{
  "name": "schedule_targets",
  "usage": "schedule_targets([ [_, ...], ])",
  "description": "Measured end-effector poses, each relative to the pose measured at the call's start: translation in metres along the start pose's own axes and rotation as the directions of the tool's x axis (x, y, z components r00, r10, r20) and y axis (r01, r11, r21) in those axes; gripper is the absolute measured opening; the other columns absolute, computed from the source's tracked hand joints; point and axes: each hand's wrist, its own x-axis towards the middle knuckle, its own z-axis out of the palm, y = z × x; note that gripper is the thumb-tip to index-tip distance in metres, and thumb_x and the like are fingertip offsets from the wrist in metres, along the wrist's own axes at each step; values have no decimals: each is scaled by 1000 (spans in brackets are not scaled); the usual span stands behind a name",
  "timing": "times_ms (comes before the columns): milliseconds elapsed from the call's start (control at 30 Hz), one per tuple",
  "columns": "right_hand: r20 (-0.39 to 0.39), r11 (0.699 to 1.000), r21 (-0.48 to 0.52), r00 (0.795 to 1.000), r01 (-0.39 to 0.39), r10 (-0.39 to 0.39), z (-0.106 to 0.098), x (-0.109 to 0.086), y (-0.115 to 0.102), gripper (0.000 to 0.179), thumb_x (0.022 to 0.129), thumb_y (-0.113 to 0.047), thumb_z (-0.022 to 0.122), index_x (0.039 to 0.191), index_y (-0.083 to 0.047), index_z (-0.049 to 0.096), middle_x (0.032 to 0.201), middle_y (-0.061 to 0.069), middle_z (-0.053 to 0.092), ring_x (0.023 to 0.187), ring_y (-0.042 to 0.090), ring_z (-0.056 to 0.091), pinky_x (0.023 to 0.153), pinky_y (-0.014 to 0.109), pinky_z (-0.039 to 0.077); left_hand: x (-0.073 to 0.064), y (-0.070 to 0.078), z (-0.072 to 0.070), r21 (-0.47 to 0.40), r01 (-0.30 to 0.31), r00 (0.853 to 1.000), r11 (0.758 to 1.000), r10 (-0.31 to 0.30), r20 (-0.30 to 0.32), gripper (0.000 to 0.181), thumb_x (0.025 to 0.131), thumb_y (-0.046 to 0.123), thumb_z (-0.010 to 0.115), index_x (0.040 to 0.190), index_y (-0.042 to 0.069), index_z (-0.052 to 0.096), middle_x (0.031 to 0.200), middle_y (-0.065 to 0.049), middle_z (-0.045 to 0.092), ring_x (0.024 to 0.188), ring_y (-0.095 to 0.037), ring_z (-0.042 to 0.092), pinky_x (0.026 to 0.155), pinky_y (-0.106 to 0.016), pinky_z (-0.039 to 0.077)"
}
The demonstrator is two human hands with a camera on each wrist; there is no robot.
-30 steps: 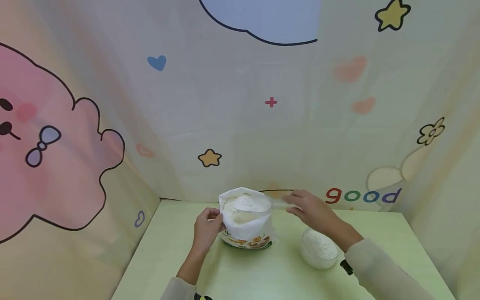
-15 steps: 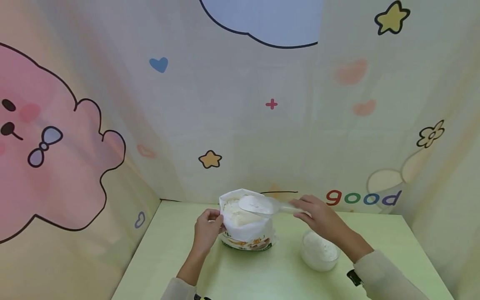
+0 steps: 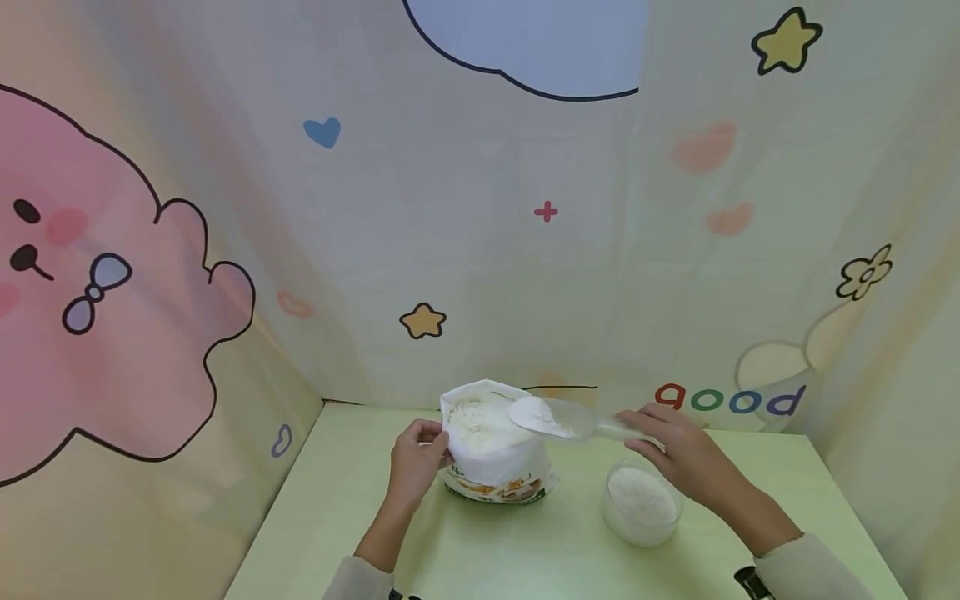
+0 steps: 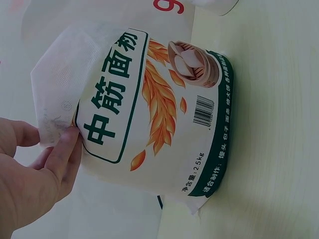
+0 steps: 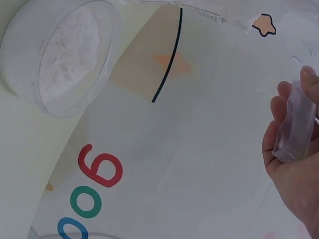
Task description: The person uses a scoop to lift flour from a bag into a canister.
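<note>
A flour bag [image 3: 498, 467] with its top rolled open stands at the back of the table, white flour showing inside. My left hand [image 3: 418, 458] pinches the left side of its folded rim; the left wrist view shows thumb and fingers on the bag's edge [image 4: 60, 124]. In my right hand [image 3: 678, 450] is the handle of a clear plastic scoop [image 3: 555, 417], its bowl carrying flour above the bag's right rim. The right wrist view shows the fingers curled round the scoop handle [image 5: 295, 124]. A clear bowl of flour [image 3: 642, 504] stands below the right hand.
The pale green table [image 3: 510, 558] ends at a printed curtain [image 3: 480, 250] close behind the bag. Another curtain side [image 3: 150, 517] flanks the table on the left.
The scoop has come up out of the bag with flour and moved right, from over the bag's mouth to its right rim. My left hand keeps its place on the bag.
</note>
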Motion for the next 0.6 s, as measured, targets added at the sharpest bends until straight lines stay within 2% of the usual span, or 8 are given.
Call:
schedule_targets([
  [167, -28, 999, -29, 999, -22, 21, -12, -16, 3, 50, 75, -1, 86, 122, -12, 73, 116, 2, 70, 94, 15, 64, 78, 9, 53, -2, 2, -1, 0, 4, 1000, 1000, -4, 0, 18, 99, 8, 64, 111, -6, 64, 98, -16, 61, 74, -16, 70, 74, -33, 68],
  [267, -43, 999, -24, 999, -28, 27, -19, -25, 5, 53, 73, 2, 86, 123, -11, 73, 120, 3, 70, 100, 16, 64, 80, 7, 53, -2, 1, 0, 1, 2, 1000, 1000, -2, 3, 19, 99, 8, 64, 111, -6, 64, 98, -16, 61, 74, -16, 70, 74, -33, 68],
  [500, -63, 998, -46, 998, -31, 28, -36, -47, 15, 47, 72, 0, 87, 117, -9, 74, 110, -1, 67, 83, 4, 54, 65, 8, 45, 1, -1, 1, 8, -2, 1000, 1000, 2, -9, 16, 98, 6, 64, 109, -6, 64, 98, -17, 61, 74, -16, 70, 71, -30, 68],
  [600, -60, 998, -59, 998, -37, 34, -40, -57, 21, 45, 72, -2, 87, 115, -9, 74, 105, -2, 65, 81, 2, 50, 61, 8, 42, 3, -3, 1, 16, -11, 1000, 1000, 12, -13, 16, 98, 6, 63, 108, -6, 65, 98, -17, 61, 73, -17, 71, 71, -30, 68],
])
